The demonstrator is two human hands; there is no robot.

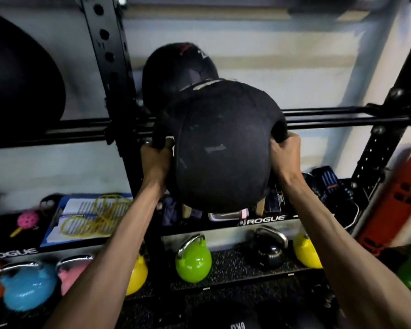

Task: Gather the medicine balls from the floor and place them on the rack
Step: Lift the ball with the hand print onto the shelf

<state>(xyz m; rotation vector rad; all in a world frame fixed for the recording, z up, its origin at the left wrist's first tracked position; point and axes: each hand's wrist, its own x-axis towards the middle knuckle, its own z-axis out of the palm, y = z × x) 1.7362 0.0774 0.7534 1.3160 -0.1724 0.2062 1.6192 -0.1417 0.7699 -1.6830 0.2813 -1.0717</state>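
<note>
I hold one big black medicine ball (223, 148) with my two hands. My left hand (156, 160) grips its left side and my right hand (284, 150) grips its right side. The fingers of both hands curl into the soft skin of the ball and squeeze it in a little. My arms reach up and forward.

The ball is up in front of the rack (115, 74), right at the two black rails (342, 123) that run side to side. I cannot tell if it rests on them. It is round, so it has no real long side, but it looks a bit taller than wide. A seam runs up and down near its left side. A small pale mark faces me.

I count three black balls up here. The second ball (178, 72) is just behind mine, next to the rack's post, with a white mark on top. The third ball (17, 74) is far to the left, and I see only part of it.

Down low I count six clear kettlebells: one blue kettlebell (26, 288), one pink kettlebell (69, 274), one yellow kettlebell (138, 276) by my left arm, one green kettlebell (192, 262), one black kettlebell (268, 255) and one more yellow kettlebell by my right arm. One yellow rope (105, 219) lies on a blue board (51, 230).
</note>
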